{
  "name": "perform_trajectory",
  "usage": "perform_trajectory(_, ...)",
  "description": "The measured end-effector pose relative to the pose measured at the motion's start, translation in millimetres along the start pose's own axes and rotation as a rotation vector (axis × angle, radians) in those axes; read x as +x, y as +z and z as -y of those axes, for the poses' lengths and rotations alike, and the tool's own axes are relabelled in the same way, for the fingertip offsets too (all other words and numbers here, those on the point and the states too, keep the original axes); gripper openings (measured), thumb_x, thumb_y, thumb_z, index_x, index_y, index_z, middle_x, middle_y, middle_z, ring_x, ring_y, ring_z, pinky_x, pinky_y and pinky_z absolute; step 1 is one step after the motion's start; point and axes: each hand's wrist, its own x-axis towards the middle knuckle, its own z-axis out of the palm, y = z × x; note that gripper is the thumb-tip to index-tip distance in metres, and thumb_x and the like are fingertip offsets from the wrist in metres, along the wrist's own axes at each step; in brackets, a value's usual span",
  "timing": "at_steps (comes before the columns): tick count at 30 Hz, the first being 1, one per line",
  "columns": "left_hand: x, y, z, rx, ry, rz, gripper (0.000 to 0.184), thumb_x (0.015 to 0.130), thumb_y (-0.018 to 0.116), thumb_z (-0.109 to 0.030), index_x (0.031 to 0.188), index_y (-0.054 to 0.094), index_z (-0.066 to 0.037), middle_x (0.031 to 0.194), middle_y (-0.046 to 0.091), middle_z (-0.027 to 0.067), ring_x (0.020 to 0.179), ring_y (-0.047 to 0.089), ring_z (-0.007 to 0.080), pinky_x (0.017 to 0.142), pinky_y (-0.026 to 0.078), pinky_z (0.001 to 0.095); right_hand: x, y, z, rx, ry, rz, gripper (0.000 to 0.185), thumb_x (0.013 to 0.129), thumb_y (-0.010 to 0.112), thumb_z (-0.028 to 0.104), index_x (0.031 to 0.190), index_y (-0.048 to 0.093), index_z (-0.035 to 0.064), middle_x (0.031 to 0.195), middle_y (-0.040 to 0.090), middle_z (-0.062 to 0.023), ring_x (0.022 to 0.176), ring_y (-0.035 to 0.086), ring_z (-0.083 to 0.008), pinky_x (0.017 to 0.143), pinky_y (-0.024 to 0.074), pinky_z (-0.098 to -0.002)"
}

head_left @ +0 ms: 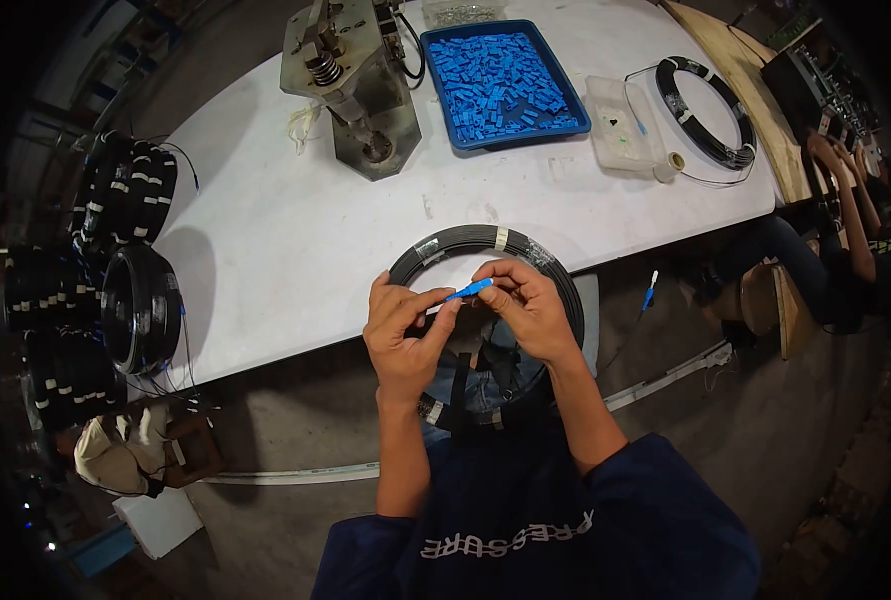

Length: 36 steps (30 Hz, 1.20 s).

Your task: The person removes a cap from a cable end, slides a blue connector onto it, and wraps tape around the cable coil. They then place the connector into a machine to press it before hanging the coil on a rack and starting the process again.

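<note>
A small blue fiber-optic connector (472,289) is pinched between my two hands over the table's front edge. My left hand (405,335) grips its left end with thumb and fingertips. At the other end, my right hand (531,312) closes its thumb and forefinger on it. Behind and below both hands, a large coil of black cable (562,290) leans from the table edge toward my lap, bound with pale and clear tape. To its right hangs a cable end with a blue connector (649,297) and white tip.
A blue tray (437,118) of blue connector pieces stands at the back, beside a metal press (370,100). Right of it are a clear plastic box (620,125) and another cable coil (677,105). Cable coils (140,305) are stacked at left. A person's arm (850,200) shows far right.
</note>
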Motion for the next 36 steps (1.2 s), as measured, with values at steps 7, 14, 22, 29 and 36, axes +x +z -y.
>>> perform_trajectory(7, 6, -7, 1, 0.007, -0.01, 0.092, 0.013, 0.076, 0.08, -0.008, 0.087, 0.075, -0.007, 0.062, 0.048, -0.0015, 0.065, 0.047, 0.0122, 0.1, 0.037, 0.0434, -2, 12, -7, -0.293, -0.219, -0.149, 0.02, 0.093, 0.068, 0.014, 0.104, 0.065, -0.0018, 0.09, 0.067, -0.0046, 0.078, 0.059, -0.008, 0.071, 0.0473, -0.0217)
perform_trajectory(14, 3, -4, -10, -0.017, -0.053, 0.022, 0.013, 0.077, 0.08, -0.007, 0.088, 0.075, -0.005, 0.06, 0.044, -0.0016, 0.06, 0.037, 0.0123, 0.059, 0.029, 0.0286, -3, 27, -11, -0.222, -0.313, -0.256, 0.02, 0.094, 0.066, 0.016, 0.102, 0.064, -0.0031, 0.086, 0.066, -0.0055, 0.076, 0.059, -0.0096, 0.069, 0.0477, -0.0236)
perform_trajectory(22, 5, -7, -12, -0.03, -0.024, 0.024, 0.015, 0.075, 0.081, -0.006, 0.089, 0.076, -0.005, 0.058, 0.043, -0.0024, 0.06, 0.036, 0.012, 0.06, 0.03, 0.0279, -2, 27, -2, -0.251, -0.347, -0.21, 0.018, 0.094, 0.066, 0.013, 0.1, 0.063, -0.0037, 0.084, 0.065, -0.007, 0.074, 0.06, -0.0116, 0.068, 0.0475, -0.0239)
perform_trajectory(29, 2, -4, -15, -0.008, -0.012, -0.003, 0.015, 0.074, 0.082, -0.007, 0.088, 0.076, -0.006, 0.056, 0.041, -0.0028, 0.058, 0.035, 0.0122, 0.061, 0.03, 0.0282, -5, 29, 2, -0.275, -0.314, -0.229, 0.015, 0.092, 0.066, 0.01, 0.099, 0.063, -0.0037, 0.084, 0.066, -0.0079, 0.075, 0.061, -0.0122, 0.067, 0.048, -0.025)
perform_trajectory(36, 5, -7, -15, 0.015, -0.011, 0.029, 0.015, 0.074, 0.082, -0.009, 0.089, 0.077, -0.007, 0.056, 0.04, -0.003, 0.058, 0.036, 0.0124, 0.063, 0.031, 0.0285, -5, 27, 6, -0.368, -0.342, -0.218, 0.014, 0.091, 0.067, 0.008, 0.1, 0.064, -0.0025, 0.086, 0.068, -0.01, 0.074, 0.062, -0.0165, 0.068, 0.0489, -0.0265)
